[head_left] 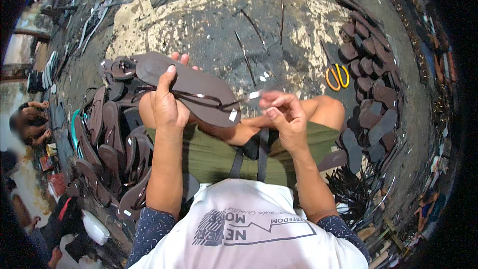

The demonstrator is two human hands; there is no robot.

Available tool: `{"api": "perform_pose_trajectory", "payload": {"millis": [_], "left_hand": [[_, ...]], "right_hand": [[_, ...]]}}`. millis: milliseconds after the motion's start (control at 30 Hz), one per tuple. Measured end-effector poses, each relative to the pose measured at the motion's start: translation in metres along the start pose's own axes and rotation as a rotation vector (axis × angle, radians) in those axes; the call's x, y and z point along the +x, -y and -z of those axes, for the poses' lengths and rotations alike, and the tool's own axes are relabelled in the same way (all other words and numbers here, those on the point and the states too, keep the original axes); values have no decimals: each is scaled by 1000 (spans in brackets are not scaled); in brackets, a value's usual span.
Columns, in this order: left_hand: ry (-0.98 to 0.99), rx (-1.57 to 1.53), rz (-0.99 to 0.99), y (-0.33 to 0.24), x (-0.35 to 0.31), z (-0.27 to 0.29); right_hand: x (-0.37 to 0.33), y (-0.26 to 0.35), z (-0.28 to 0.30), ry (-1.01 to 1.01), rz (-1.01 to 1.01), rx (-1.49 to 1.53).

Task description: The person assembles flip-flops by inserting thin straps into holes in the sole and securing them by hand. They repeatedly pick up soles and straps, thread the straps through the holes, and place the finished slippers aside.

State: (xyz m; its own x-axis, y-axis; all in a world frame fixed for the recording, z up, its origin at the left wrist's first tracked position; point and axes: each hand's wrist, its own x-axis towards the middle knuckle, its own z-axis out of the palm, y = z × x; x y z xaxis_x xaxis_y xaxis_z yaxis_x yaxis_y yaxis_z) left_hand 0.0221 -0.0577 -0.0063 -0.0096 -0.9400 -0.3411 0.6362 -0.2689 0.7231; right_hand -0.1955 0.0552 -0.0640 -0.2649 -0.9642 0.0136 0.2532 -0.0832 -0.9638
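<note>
My left hand [167, 100] grips a brown flip-flop [204, 87] by its edge, thumb on top of the sole and fingertips showing at the far side. Its shiny dark strap faces up, and a small white label [233, 115] is on the sole near one end. My right hand [286, 114] is just right of the flip-flop, fingers curled toward the thumb, their tips smeared by motion. Close to those tips is a small white piece [254, 95], next to a thin dark strip reaching from the strap. What the fingers pinch is too blurred to name.
Brown flip-flops [112, 124] are heaped on my left, and another pile [368, 69] lies on the right. Scissors [337, 77] with orange and yellow handles rest on the floor, near dark strips [244, 57]. A bundle of dark straps [351, 184] lies right of my legs. People [35, 119] sit far left.
</note>
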Motion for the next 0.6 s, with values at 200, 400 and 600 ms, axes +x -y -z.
{"api": "perform_pose_trajectory", "payload": {"millis": [200,400,600], "left_hand": [[99,-3,10,21,-20,-4],[165,255,4,19,-36,4],[144,456,-164,25,-36,8]], "right_hand": [[61,-23,1,-289,-294,344],[63,27,-47,101,-286,-42],[47,50,-67,202,194,-572]]}}
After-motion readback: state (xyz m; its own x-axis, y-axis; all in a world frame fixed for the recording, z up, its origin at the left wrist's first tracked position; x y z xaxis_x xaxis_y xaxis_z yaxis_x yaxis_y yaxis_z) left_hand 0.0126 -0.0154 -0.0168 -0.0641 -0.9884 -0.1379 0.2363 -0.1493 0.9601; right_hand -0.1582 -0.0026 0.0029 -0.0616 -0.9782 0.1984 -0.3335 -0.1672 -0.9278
